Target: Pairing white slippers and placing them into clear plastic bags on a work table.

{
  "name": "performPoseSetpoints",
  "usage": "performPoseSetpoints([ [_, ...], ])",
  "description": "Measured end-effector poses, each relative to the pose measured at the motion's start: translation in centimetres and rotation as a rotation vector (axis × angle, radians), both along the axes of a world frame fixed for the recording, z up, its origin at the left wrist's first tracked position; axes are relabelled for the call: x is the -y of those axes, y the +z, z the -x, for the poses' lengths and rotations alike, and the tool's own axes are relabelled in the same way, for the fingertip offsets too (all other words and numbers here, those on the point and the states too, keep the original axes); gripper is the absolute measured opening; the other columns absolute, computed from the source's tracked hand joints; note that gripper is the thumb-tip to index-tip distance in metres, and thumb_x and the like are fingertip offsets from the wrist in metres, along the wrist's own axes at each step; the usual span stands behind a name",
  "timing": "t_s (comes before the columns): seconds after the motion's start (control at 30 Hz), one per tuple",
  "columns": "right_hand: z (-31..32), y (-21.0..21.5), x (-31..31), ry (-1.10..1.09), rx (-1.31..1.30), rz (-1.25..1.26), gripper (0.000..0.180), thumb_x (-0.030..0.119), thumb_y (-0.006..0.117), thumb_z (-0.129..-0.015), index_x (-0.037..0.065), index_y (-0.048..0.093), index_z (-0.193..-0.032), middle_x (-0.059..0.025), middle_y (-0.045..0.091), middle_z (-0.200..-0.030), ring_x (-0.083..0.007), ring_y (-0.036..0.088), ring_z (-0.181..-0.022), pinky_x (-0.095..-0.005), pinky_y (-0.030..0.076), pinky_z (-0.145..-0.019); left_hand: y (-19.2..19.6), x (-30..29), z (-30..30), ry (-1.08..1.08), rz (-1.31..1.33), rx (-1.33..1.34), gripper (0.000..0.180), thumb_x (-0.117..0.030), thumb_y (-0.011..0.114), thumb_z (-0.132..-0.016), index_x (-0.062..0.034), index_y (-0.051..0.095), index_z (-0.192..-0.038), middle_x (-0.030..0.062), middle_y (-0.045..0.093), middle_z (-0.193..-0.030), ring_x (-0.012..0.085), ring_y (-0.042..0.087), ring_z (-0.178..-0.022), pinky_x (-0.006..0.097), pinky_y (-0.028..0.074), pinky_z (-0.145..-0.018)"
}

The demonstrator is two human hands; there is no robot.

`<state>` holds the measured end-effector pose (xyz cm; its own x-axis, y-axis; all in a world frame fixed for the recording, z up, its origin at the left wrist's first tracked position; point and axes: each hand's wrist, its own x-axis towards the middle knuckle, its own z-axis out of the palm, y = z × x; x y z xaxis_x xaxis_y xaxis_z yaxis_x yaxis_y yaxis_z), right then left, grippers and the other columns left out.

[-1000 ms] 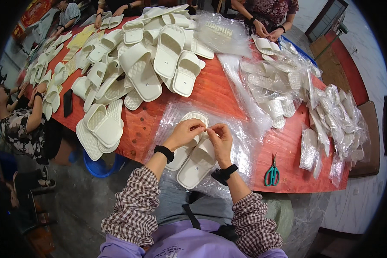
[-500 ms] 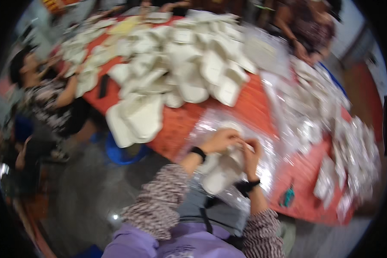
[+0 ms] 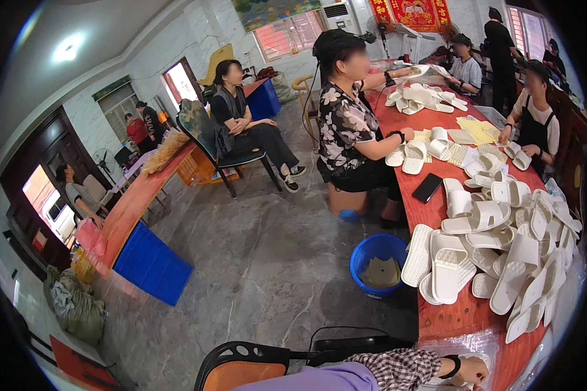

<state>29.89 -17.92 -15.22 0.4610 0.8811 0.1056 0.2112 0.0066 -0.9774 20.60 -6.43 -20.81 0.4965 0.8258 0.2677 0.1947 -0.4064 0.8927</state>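
My left hand (image 3: 471,371), with a dark band at its wrist, shows at the lower right edge. Its fingers are curled, and whatever lies in them is hidden at the picture's edge. A white slipper, only partly seen, and a clear plastic bag (image 3: 460,344) lie about this hand on the red table (image 3: 447,320). Beyond, a big heap of white slippers (image 3: 522,260) covers the table, with several pairs (image 3: 445,268) at its near left. My right hand is out of the picture.
Left of the table stands a blue bucket (image 3: 357,260) with cardboard pieces. A black phone (image 3: 427,188) lies near a person in a flowered shirt (image 3: 349,124), who handles slippers. Other people sit farther along. An orange-backed chair (image 3: 241,371) is beside me.
The view has swung left and up toward the room. Both hands were together at white slippers over the plastic; now only the left shows, and the right has left the picture.
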Motion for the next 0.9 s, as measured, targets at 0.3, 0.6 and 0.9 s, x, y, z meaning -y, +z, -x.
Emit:
performPoseSetpoints([
  [0.3, 2.6, 0.3, -1.3, 0.174, 0.016, 0.092, 0.026, 0.019, 0.061, -0.094, -0.006, 0.064, -0.101, -0.0177, 0.066, -0.098, -0.0268, 0.062, -0.089, -0.0366, 0.051, -0.083, -0.8, -0.3, 1.2, -0.013, 0.049, -0.083, 0.031, -0.036, 0.062, -0.08, -0.0099, 0.066, -0.096, 0.0122, 0.069, -0.089, 0.028, 0.065, -0.083, 0.043, 0.048, -0.073],
  [0.6, 3.9, 3.7, -1.1, 0.282, 0.076, 0.143, 0.025, 0.017, 0.062, -0.093, -0.006, 0.063, -0.103, -0.0181, 0.066, -0.1, -0.028, 0.062, -0.093, -0.0374, 0.05, -0.086, -1.0, -0.1, 1.2, -0.086, 0.021, -0.151, 0.052, -0.054, 0.057, -0.092, -0.011, 0.062, -0.121, 0.014, 0.07, -0.106, 0.0253, 0.065, -0.095, 0.044, 0.048, -0.085],
  [0.9, -4.3, 6.5, 1.4, 0.351, 0.47, 0.036, 0.029, 0.011, 0.058, -0.092, -0.005, 0.061, -0.116, -0.0206, 0.062, -0.115, -0.0335, 0.058, -0.106, -0.0416, 0.045, -0.095, -0.1, -0.1, 1.6, 0.06, 0.042, 0.059, 0.016, -0.022, 0.066, -0.07, -0.0069, 0.061, -0.074, 0.009, 0.065, -0.07, 0.0276, 0.063, -0.068, 0.041, 0.046, -0.061],
])
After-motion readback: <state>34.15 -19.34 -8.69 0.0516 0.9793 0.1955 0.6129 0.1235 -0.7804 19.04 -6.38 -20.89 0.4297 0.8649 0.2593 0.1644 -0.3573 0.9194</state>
